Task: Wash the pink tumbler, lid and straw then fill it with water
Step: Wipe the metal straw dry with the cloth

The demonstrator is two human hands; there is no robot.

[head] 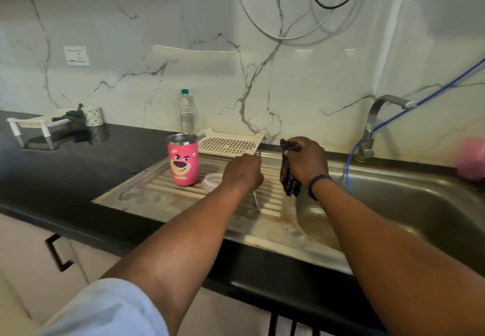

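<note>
The pink tumbler point(183, 162) with a bear face stands upright and uncovered on the steel drainboard point(157, 191). Its clear lid point(212, 181) lies on the drainboard just right of it, partly hidden by my left hand point(242, 175). That hand grips the clear straw point(256, 201), which sticks out below the fist and slants down toward the drainboard. My right hand point(305, 161) holds a dark checked cloth point(288, 175) by its top, and the cloth hangs at the sink's left edge. The two hands are close together, the cloth beside the straw's upper end.
A white perforated tray point(228, 142) lies behind the drainboard, with a plastic water bottle point(187, 111) beside it. The tap point(378, 123) with a blue hose point(351, 157) stands over the sink basin point(393, 204). A pink object point(472, 158) sits far right. A white rack point(39, 123) sits far left.
</note>
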